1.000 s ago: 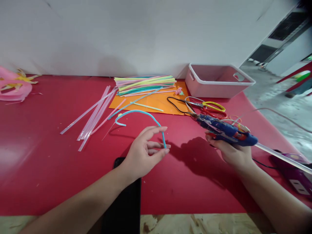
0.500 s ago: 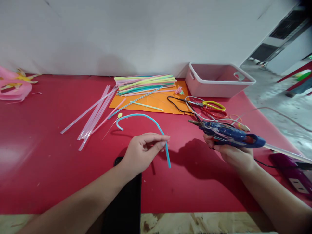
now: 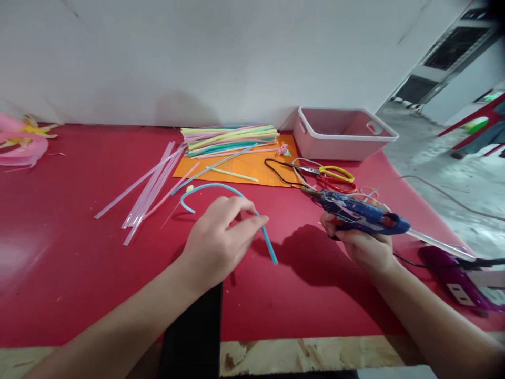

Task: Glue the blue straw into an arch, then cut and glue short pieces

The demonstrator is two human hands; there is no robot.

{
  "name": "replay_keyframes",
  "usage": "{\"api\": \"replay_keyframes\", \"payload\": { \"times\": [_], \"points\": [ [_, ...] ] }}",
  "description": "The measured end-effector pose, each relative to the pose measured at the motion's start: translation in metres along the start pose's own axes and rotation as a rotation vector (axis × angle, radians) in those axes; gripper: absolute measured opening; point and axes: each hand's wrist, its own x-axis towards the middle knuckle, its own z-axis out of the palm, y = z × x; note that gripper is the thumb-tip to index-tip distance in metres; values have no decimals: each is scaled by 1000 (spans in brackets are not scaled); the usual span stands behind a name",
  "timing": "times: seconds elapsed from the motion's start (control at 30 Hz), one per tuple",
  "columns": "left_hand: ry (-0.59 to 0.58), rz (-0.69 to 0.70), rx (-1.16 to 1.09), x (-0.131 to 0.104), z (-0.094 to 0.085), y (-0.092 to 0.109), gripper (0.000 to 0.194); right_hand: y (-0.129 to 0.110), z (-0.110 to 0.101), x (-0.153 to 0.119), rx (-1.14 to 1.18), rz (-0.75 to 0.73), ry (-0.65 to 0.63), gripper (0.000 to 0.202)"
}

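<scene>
Between the thumb and fingers of my left hand [image 3: 223,239] is a blue pipe cleaner [image 3: 269,243], held above the red table. Its far end curls to the left in a hook; part of its length is hidden behind my fingers. My right hand [image 3: 363,247] grips a dark blue glue gun [image 3: 359,213] by the handle, nozzle pointing left. A clear glue stick [image 3: 440,243] juts out of the gun's back end. The nozzle and the pipe cleaner are apart. Beyond the hook lies a thin stem with a small yellow tip [image 3: 190,188].
A pile of coloured pipe cleaners [image 3: 231,141] rests on an orange sheet [image 3: 286,178]. Left of it are pink glossy strips [image 3: 152,187]. Scissors [image 3: 335,173] and cables lie before a pink bin [image 3: 335,145]. A purple power strip [image 3: 445,271] sits at right, a black object [image 3: 193,337] in front.
My left hand has turned palm-down, and the near end of the blue pipe cleaner now slants more to the right. The whole view has shifted slightly; the glue gun is still held.
</scene>
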Motion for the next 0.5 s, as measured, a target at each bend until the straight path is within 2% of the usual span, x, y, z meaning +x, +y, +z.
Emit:
{"api": "replay_keyframes", "payload": {
  "times": [0.17,0.23,0.3,0.33,0.4,0.5],
  "points": [
    [90,88,23,48,-47,3,16,-9,3,3,262,71,131,11],
    [126,21,-30,74,-67,7,14,-13,4,5,318,94,155,12],
    [166,-135,-203,97,-81,9,12,-16,4,6,356,110,173,13],
    [161,-217,-316,106,-84,10,13,-17,5,7,372,114,183,12],
    [55,-363,-604,114,-82,10,12,-17,5,9,401,115,201,12],
    [-5,-588,-885,102,-58,6,16,-14,6,12,424,108,220,12]
  ]
}}
